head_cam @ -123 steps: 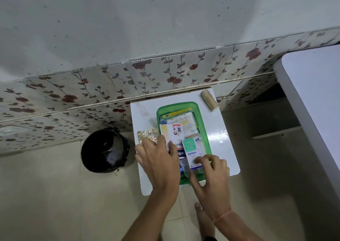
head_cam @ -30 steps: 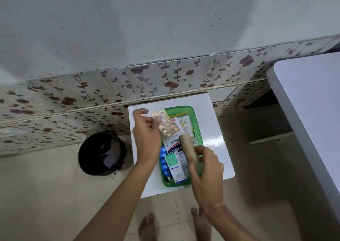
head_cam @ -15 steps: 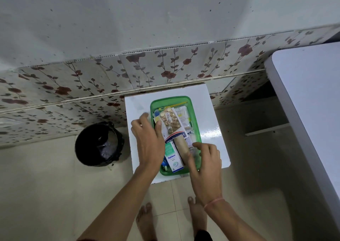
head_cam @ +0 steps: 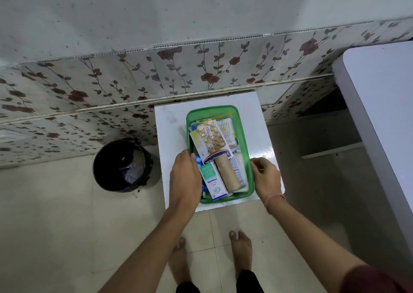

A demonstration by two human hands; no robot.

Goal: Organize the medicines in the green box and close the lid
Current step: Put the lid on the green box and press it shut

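Flowery tiles (head_cam: 223,73) run along the wall, under a plain grey part, and pale tiles cover the floor (head_cam: 55,214). On the right is the edge of a big white top (head_cam: 380,96). A small white desk (head_cam: 172,131) stands against the wall, and a black bin (head_cam: 123,165) sits on the floor just left of it.

On the desk is the green box (head_cam: 244,136), with no lid on it. It is full of medicines. A gold pill strip (head_cam: 211,134) lies on top near the far end. A tan bandage roll (head_cam: 228,173) lies near the close end, and a white and green Optibex carton (head_cam: 211,181) lies just left of it.

Left hand (head_cam: 185,178) rests on the left side of the box, with its fingers curled over the rim. Right hand (head_cam: 266,178) is beside the right side of the box, fingers loosely bent and holding nothing. Two bare feet (head_cam: 241,248) stand on the floor below.
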